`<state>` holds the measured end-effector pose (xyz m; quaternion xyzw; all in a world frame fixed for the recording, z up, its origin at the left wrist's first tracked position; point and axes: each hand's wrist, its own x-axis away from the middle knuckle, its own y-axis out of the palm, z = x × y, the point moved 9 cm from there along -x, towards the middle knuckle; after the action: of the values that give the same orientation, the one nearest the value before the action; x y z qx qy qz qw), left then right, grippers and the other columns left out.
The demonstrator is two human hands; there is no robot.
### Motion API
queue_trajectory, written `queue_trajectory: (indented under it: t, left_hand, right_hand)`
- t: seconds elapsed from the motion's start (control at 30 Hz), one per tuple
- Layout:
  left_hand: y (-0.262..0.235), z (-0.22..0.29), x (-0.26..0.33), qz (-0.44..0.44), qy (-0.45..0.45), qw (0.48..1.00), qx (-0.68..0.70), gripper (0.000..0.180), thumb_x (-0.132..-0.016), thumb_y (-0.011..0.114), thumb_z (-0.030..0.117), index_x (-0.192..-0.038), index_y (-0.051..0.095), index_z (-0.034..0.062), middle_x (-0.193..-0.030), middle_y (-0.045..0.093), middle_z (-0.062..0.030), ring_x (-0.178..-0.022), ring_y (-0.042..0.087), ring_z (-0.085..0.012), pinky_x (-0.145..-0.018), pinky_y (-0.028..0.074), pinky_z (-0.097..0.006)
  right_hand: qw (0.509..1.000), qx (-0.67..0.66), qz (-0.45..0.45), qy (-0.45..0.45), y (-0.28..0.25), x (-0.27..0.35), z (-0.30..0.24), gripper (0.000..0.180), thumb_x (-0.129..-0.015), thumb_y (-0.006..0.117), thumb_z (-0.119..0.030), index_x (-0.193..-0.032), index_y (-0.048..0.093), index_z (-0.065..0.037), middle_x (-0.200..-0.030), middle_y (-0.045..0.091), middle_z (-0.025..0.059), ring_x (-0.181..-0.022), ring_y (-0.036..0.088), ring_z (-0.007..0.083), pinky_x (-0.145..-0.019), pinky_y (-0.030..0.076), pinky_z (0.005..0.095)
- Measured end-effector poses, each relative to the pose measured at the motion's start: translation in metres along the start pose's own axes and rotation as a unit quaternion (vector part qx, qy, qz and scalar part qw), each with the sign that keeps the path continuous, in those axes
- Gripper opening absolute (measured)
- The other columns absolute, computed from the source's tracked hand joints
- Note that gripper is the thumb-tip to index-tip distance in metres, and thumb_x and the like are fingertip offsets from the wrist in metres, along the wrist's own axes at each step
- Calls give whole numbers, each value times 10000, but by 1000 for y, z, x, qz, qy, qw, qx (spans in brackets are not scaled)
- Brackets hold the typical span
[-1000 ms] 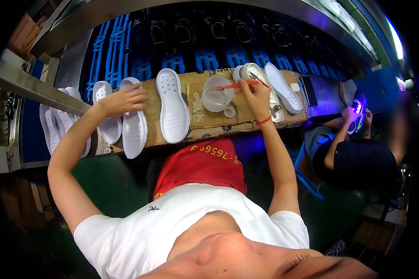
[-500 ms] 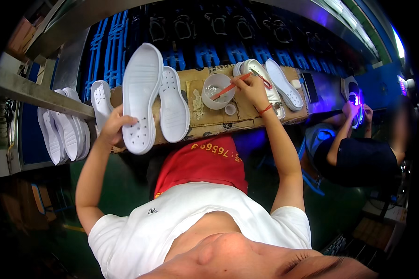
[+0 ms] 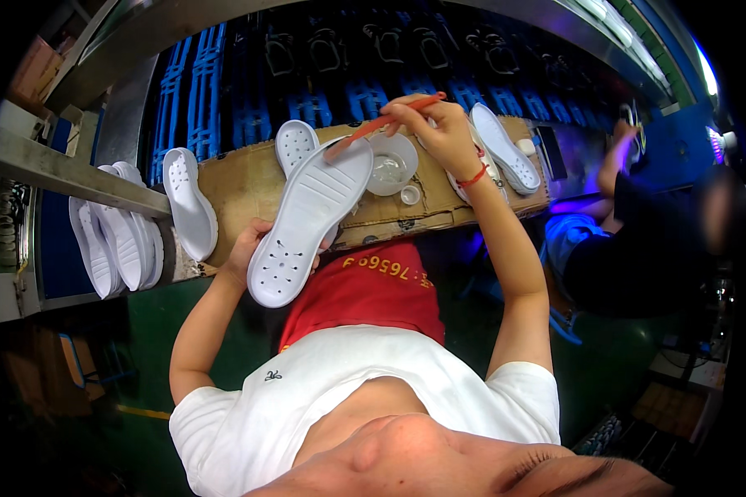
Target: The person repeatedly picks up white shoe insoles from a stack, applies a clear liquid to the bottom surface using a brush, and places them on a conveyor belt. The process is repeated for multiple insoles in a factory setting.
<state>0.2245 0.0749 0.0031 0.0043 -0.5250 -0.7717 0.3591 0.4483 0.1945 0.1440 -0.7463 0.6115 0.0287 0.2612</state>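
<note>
My left hand [image 3: 246,251] grips a white shoe sole [image 3: 311,211] by its holed end, which points toward me; some of the fingers are behind it. Between the fingers of my right hand [image 3: 441,137] is an orange-red brush [image 3: 381,123], its tip at the inner face of the sole's far end. A translucent cup [image 3: 399,161] of clear liquid stands right of that end, partly covered. Beside the cup is a small round cap [image 3: 410,195]. Another white sole [image 3: 297,142] lies mostly hidden behind the held one.
Cardboard [image 3: 232,186] covers the bench. A single sole [image 3: 192,207] and a stack of soles [image 3: 128,236] are at the left, another sole [image 3: 506,149] at the right. Behind runs a dark conveyor with blue slats [image 3: 307,106]. A co-worker [image 3: 638,240] sits at the right.
The held sole has moved right and nearer to me, tilting rightward. My right hand has carried the brush from the cup to the sole's far end. The co-worker's arm has shifted away.
</note>
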Motion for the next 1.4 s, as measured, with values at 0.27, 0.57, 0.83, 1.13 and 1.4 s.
queue_trajectory:
  t: [0.27,0.57,0.83,1.13,1.4]
  left_hand:
    - [8,-4,-12,-12,-36,999,12,679,-872,303,378,-1329,435,-107,-1130,599,-274,-885,637,-383,-795,549,-441]
    - [19,2,-21,-98,45,994,22,657,-890,377,398,-1371,410,-49,-1184,595,-248,-982,651,-350,-857,553,-427]
    - [-9,22,-36,-6,179,983,-50,656,-937,441,372,-1463,289,11,-1403,464,-211,-1257,510,-338,-1058,420,-482]
    - [11,71,-4,23,360,905,-226,848,-702,733,-68,-1435,322,39,-1361,486,-132,-1251,506,-287,-1051,434,-407]
    - [52,85,28,97,525,700,-474,758,-672,825,53,-1308,413,53,-1301,506,-127,-1245,492,-240,-1060,413,-353]
  right_hand:
    - [945,110,-258,-168,54,-33,-41,138,-884,668,-163,-960,744,-76,-900,669,73,-895,646,194,-781,540,301]
    - [967,232,-57,-87,-39,7,-14,181,-938,601,-151,-981,715,-17,-875,715,79,-839,699,187,-779,531,297]
    - [997,-4,-77,-16,29,77,-9,157,-906,619,-111,-973,733,-26,-870,716,80,-829,654,191,-775,500,318]
    - [998,54,-26,-18,-1,54,-30,144,-905,628,-89,-946,719,14,-823,711,103,-767,677,182,-707,517,277]
    - [987,-113,23,114,43,78,-8,270,-968,559,-150,-955,702,80,-777,724,94,-798,660,119,-786,525,282]
